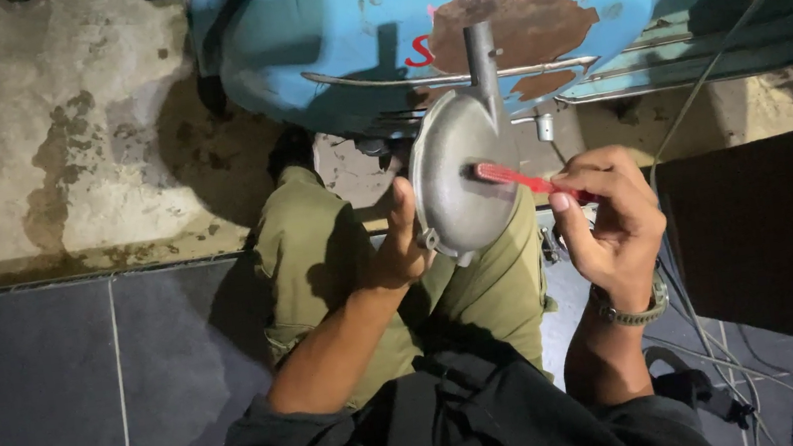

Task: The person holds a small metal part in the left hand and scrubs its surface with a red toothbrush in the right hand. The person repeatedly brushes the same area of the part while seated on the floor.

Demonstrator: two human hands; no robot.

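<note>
**Metal cover held over the lap, red brush on its face**

Blue scooter body, paint flaked to a rust patch, fills the top of view, standing on stained concrete floor. Dark tiled floor below it. Person seated, olive trousers, black sleeves. Round grey metal cover with a stub neck pointing up, held above the knees, just in front of the scooter. Left hand: grip closed on the cover's lower left rim, thumb up along the edge. Right hand, wristwatch on the wrist: grip pinched tight around a red-handled brush, its tip touching the cover's face. Loose cables trail at right.
</note>
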